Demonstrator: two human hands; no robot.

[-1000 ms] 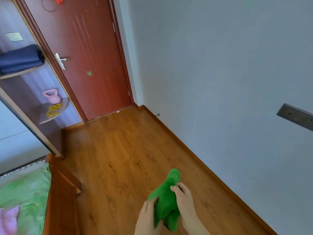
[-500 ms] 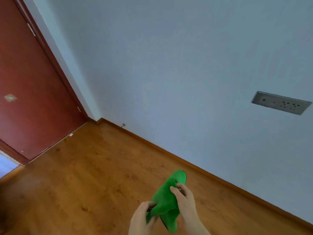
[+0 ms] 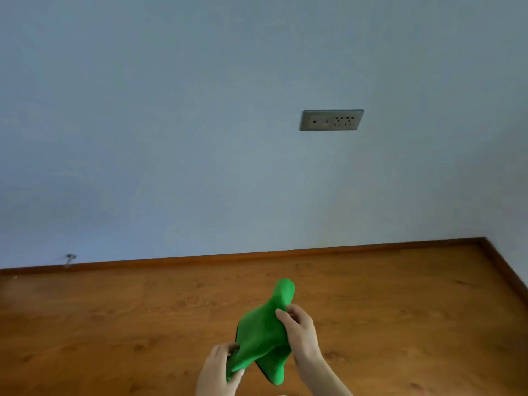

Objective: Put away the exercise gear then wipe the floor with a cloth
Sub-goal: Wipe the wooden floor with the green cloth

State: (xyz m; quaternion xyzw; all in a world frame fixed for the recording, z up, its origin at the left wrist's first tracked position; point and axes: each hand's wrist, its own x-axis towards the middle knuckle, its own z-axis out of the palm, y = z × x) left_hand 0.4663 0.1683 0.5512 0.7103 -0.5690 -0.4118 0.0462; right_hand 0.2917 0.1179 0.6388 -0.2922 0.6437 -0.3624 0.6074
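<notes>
1. Head view, lower centre of the frame: a bright green cloth (image 3: 264, 335) was held bunched in the air above the floor, one rounded end raised toward the upper right and two loose lobes hanging toward the bottom edge.
2. Head view, bottom centre: the left hand (image 3: 220, 372) was closed on the lower left part of the cloth, the fingers curled over its edge and the green fabric gathered in the palm.
3. Head view, lower centre, right of the cloth: the right hand (image 3: 300, 332) was pinched on the cloth's upper right side, thumb and fingertips pressed together on the fabric just below the raised end.
4. Head view, lower third of the frame: a brown wood-grain floor (image 3: 114, 324) was seen beneath the hands, and the cloth was not touching it.
5. Head view, across the middle: a wooden skirting board (image 3: 257, 254) was seen running along the foot of the wall and turning toward the lower right at the corner.
6. Head view, upper two thirds: a pale blue-grey wall (image 3: 171, 110) was recorded.
7. Head view, right of centre on the wall: a grey socket panel (image 3: 331, 120) was mounted.
8. Head view, far left, just above the skirting: a small metal fitting (image 3: 69, 258) was seen projecting from the wall; its kind could not be told.
</notes>
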